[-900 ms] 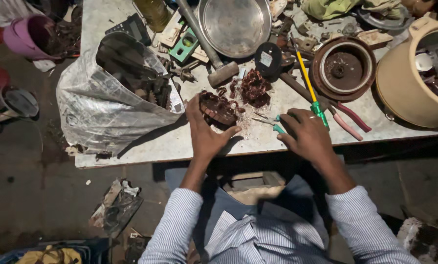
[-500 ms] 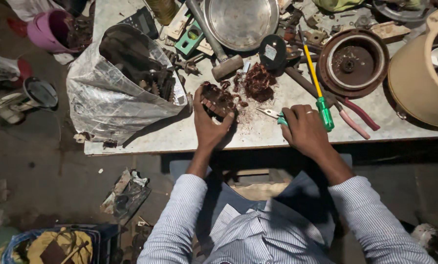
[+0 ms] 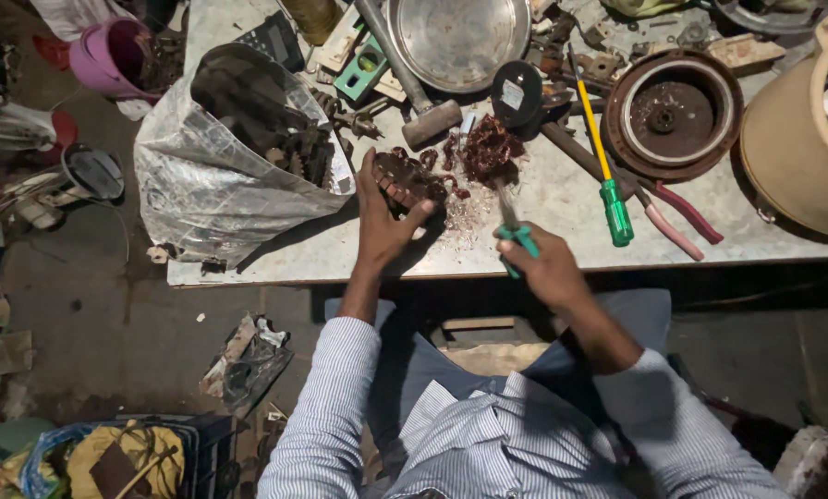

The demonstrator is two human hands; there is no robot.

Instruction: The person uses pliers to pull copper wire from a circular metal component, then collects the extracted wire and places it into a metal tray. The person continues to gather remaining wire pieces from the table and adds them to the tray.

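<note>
Compared with a moment ago, the right hand [image 3: 548, 268] has drawn back toward the table edge and now grips a teal-handled tool [image 3: 514, 231], its metal tip pointing up toward the pile of copper wire [image 3: 488, 152]. Earlier that hand lay flat on the table with the tool beneath the fingers. The left hand [image 3: 386, 217] has stayed put on the dark wound part [image 3: 414, 176]. In my judgement the work has passed from steadying the piece to bringing the tool to bear on it.

Fingers: the right hand's are closed round the teal handle; the left hand's are spread and curled over the near side of the wound part, pressing it to the table [image 3: 562, 226].

The wound part sits on the grey table surface just ahead of the left palm, near the front edge. It looks dark, rusty and ragged, with reddish-brown wire strands hanging off it. Loose clippings and fine reddish debris lie scattered between the two hands.

Nearby: a hammer [image 3: 414, 79] just beyond the part, a yellow-and-green screwdriver [image 3: 603, 162] and red-handled pliers [image 3: 668, 212] to the right, a round brown housing [image 3: 673, 115], a metal dish [image 3: 458, 39], and a plastic bag of scrap parts [image 3: 238, 157] to the left.
</note>
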